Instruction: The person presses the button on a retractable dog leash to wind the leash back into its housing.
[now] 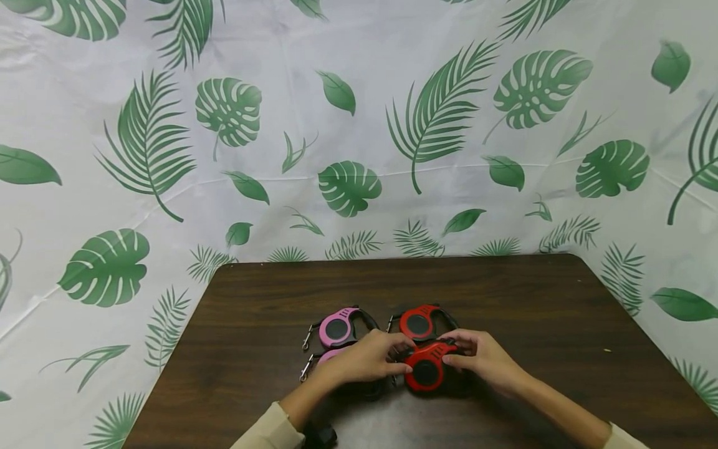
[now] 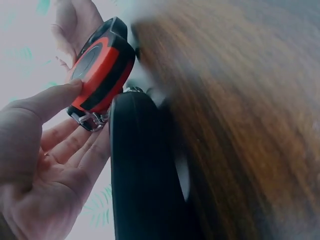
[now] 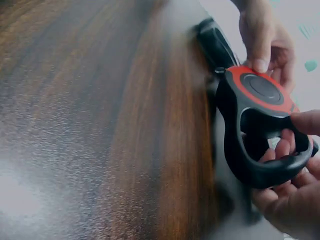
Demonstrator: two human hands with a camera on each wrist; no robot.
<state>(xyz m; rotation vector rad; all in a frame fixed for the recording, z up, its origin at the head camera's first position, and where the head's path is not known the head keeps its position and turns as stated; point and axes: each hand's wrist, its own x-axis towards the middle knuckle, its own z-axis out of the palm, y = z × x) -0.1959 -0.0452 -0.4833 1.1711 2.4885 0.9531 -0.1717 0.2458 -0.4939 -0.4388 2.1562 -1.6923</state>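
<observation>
Both hands hold a red retractable dog leash [image 1: 412,376] with a black handle loop. My left hand [image 1: 361,358] pinches its body, with the thumb [image 2: 60,97] on the red casing near the metal clip [image 2: 92,120]. At the opposite end, my right hand [image 1: 488,362] grips the black handle [image 3: 237,165], some fingertips showing through the loop. A second red leash [image 1: 417,323] lies just behind. To the left are two pink leashes: one [image 1: 336,330] in plain sight, the nearer one [image 1: 328,355] mostly covered by my left hand and forearm.
The dark wooden table [image 1: 505,293] extends around the leashes, its back edge against a leaf-printed white sheet [image 1: 291,212]. A black object [image 1: 321,435], its kind unclear, is beside the left sleeve. A large black rounded shape [image 2: 142,165] fills the middle of the left wrist view.
</observation>
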